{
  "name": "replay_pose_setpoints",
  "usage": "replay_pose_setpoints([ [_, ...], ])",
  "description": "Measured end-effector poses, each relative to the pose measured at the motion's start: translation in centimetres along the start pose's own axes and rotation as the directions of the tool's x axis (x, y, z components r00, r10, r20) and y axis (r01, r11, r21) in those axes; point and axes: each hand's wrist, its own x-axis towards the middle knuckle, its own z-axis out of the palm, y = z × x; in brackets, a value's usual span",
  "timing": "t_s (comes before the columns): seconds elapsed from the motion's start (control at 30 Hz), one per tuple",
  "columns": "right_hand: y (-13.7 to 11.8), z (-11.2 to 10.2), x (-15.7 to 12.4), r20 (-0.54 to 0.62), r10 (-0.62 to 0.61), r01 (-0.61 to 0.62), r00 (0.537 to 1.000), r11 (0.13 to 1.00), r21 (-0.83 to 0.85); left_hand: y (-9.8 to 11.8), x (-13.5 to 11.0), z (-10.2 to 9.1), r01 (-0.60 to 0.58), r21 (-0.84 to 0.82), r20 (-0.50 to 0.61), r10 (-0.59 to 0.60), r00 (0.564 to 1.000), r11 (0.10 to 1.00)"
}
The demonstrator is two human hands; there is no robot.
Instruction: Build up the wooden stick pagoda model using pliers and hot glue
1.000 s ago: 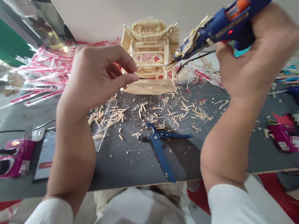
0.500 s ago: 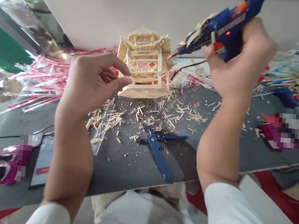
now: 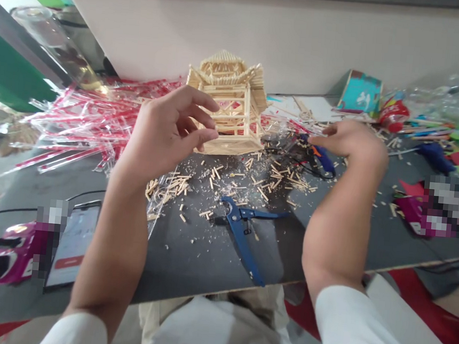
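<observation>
A small pavilion model [image 3: 235, 144] made of pale wooden sticks, with a tiered roof, stands near the wall. My left hand [image 3: 169, 129] is at its left side, fingers curved and apart, overlapping it in view; whether they touch it I cannot tell. To the right, my right hand [image 3: 348, 139] hovers with thumb and fingers apart, empty as far as it shows. Just beneath it lies a blue glue gun [image 3: 324, 160] with an orange trigger, partly hidden by the hand. A blue-handled cutter [image 3: 243, 237] lies in front of the model, its jaws towards the back.
Cut stick pieces [image 3: 273, 178] litter the dark table. Red-and-clear plastic wrappers [image 3: 85, 116] pile up at left, near a phone [image 3: 72, 249] and a purple power strip [image 3: 15, 252]. A clear ruler [image 3: 157, 208] lies by my left forearm. A red-capped bottle [image 3: 394, 116] lies at right.
My right hand has lowered from beside the roof and let go of the glue gun, which now lies on the table. My left hand's fingers have spread a little and shifted right.
</observation>
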Motion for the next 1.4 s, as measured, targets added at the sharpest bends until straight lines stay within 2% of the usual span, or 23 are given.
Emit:
replay_pose_setpoints([
  [0.03, -1.6, -0.6, -0.4, -0.023, 0.076, -0.077, 0.997, 0.995, -0.056, 0.1, 0.0, 0.1, -0.009, -0.016, 0.004, 0.009, 1.0, 1.0],
  [0.07, -3.5, -1.3, -0.9, -0.033, 0.091, -0.092, 0.995, 0.995, -0.027, 0.3, 0.0, 0.3, -0.02, -0.032, 0.009, 0.02, 1.0, 0.999],
  [0.1, -5.7, -2.1, -1.7, -0.111, 0.004, 0.003, 0.994, 0.998, 0.07, 0.4, 0.0, 0.4, -0.029, -0.048, 0.018, 0.03, 0.999, 0.998],
  [0.13, -8.0, -2.8, -2.5, -0.098, -0.169, 0.186, 0.981, 0.959, 0.214, 0.6, 0.0, 0.5, -0.031, -0.062, 0.03, 0.033, 0.999, 0.998],
  [0.17, -10.3, -3.4, -3.4, -0.135, -0.317, 0.345, 0.939, 0.872, 0.347, 0.8, 0.0, 0.7, -0.021, -0.069, 0.043, 0.024, 0.999, 0.997],
  [0.2, -12.3, -3.9, -4.4, -0.141, -0.424, 0.44, 0.894, 0.776, 0.452, 1.0, 0.0, 0.8, -0.004, -0.072, 0.057, 0.008, 0.998, 0.997],
  [0.23, -14.0, -4.3, -5.3, -0.172, -0.466, 0.482, 0.868, 0.705, 0.52, 1.2, -0.1, 0.9, 0.011, -0.075, 0.069, -0.006, 0.998, 0.997],
  [0.3, -16.5, -4.4, -6.7, -0.123, -0.554, 0.509, 0.823, 0.625, 0.592, 1.4, -0.2, 1.0, 0.042, -0.086, 0.075, -0.035, 0.997, 0.995],
  [0.37, -17.6, -4.1, -7.5, -0.07, -0.572, 0.49, 0.817, 0.627, 0.605, 1.6, -0.3, 1.0, 0.054, -0.112, 0.077, -0.046, 0.996, 0.992],
  [0.5, -17.8, -3.3, -7.9, -0.002, -0.559, 0.442, 0.829, 0.653, 0.616, 1.7, -0.4, 0.8, 0.033, -0.148, 0.079, -0.022, 0.997, 0.988],
  [0.67, -17.9, -3.4, -8.0, -0.06, -0.586, 0.482, 0.808, 0.599, 0.639, 1.7, -0.4, 0.5, 0.076, -0.139, 0.081, -0.066, 0.995, 0.987],
  [0.83, -17.9, -3.5, -7.9, -0.005, -0.538, 0.44, 0.843, 0.684, 0.581, 1.3, -0.2, 0.6, 0.038, -0.035, 0.052, -0.036, 0.998, 0.999],
  [1.0, -16.7, -3.7, -6.9, -0.128, -0.456, 0.459, 0.881, 0.756, 0.467, 0.9, 0.1, 0.6, 0.043, 0.105, -0.076, -0.035, 0.997, 0.994],
  [1.07, -16.2, -3.7, -6.5, -0.162, -0.44, 0.467, 0.883, 0.79, 0.399, 0.7, 0.1, 0.4, 0.041, 0.134, -0.078, -0.031, 0.996, 0.99],
  [1.17, -16.0, -3.6, -6.3, -0.135, -0.463, 0.48, 0.876, 0.809, 0.34, 0.7, 0.1, 0.3, 0.037, 0.154, -0.056, -0.029, 0.998, 0.987],
  [1.4, -16.6, -3.2, -6.3, -0.075, -0.457, 0.452, 0.887, 0.821, 0.348, 1.1, 0.2, 0.3, 0.059, 0.166, -0.008, -0.059, 0.998, 0.984],
])
